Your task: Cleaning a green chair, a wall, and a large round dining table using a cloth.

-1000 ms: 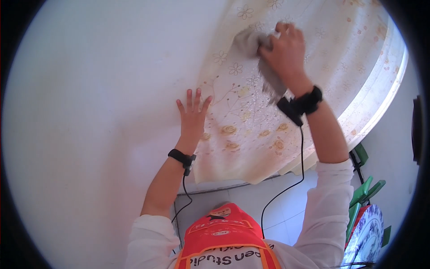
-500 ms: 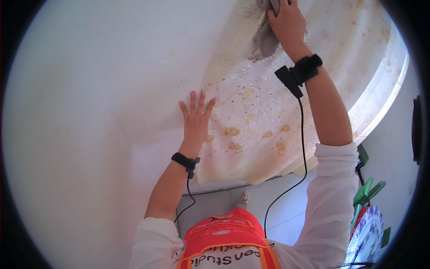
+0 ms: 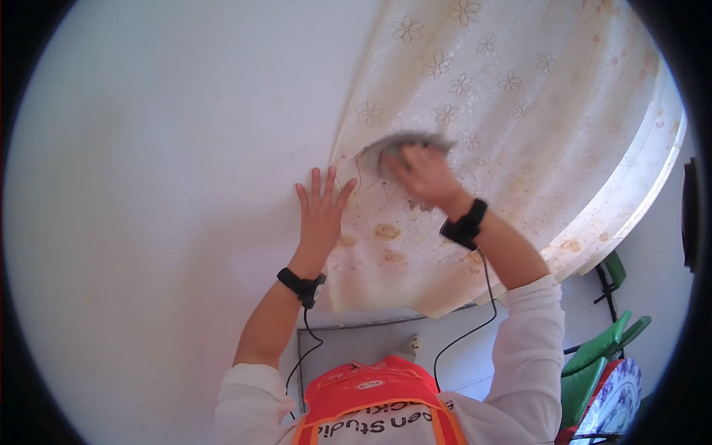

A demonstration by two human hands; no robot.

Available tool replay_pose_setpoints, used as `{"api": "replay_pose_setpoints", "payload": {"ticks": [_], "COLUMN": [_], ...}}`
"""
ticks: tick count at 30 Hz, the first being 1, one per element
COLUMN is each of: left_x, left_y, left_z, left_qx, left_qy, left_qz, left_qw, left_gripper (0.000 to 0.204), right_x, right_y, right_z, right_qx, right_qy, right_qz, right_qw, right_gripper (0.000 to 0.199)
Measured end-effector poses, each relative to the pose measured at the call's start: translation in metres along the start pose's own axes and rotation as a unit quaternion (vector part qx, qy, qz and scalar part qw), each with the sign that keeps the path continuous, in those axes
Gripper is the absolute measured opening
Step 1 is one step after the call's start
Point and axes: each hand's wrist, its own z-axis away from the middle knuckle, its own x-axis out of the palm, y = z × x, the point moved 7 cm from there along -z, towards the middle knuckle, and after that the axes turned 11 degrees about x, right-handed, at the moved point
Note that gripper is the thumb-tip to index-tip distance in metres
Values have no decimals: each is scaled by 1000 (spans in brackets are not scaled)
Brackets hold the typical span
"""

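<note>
My left hand [image 3: 320, 215] lies flat with fingers spread, across the left edge of a cream curtain [image 3: 512, 148] and the white wall [image 3: 185, 148] beside it. The curtain is printed with outlined flowers and yellow roses. My right hand [image 3: 429, 178], smeared a little by motion, is closed on a grey cloth [image 3: 408, 141] and holds it against the upper middle of the curtain. Part of the cloth is hidden under the fingers. Both wrists wear black straps with thin black cables.
Past the curtain's lower hem shows a light tiled floor [image 3: 463, 363]. At the lower right stand green folding chairs [image 3: 597, 348] and a round board with a blue floral pattern [image 3: 615, 393]. A dark object [image 3: 690, 215] sits at the far right rim.
My right hand has come down and left with the grey cloth, from the top of the view to near my left hand. The left hand has barely shifted.
</note>
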Motion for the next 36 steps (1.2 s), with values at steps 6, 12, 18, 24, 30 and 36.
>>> {"api": "replay_pose_setpoints", "payload": {"ticks": [6,12,18,24,30,36], "left_x": [-6,-15,-18,-2,2,16], "left_y": [7,3,-3,-2,-4,-4], "left_z": [-6,-11,-1,4,8,11], "left_qx": [6,5,29,40,25,21], "left_qy": [28,33,11,-10,-25,-11], "left_qz": [30,29,-15,-40,-55,-70], "left_qw": [999,999,999,998,998,997], "left_gripper": [71,69,61,62,65,63], "right_x": [-60,-96,-9,49,98,64], "right_y": [219,177,32,-63,-135,-48], "right_z": [-81,-108,-45,40,139,128], "right_qx": [325,319,175,144,81,212], "right_qy": [75,258,195,80,-11,-4], "right_qz": [178,89,127,-6,-108,-138], "right_qw": [926,908,957,986,991,967], "right_gripper": [31,28,39,39,36,34]}}
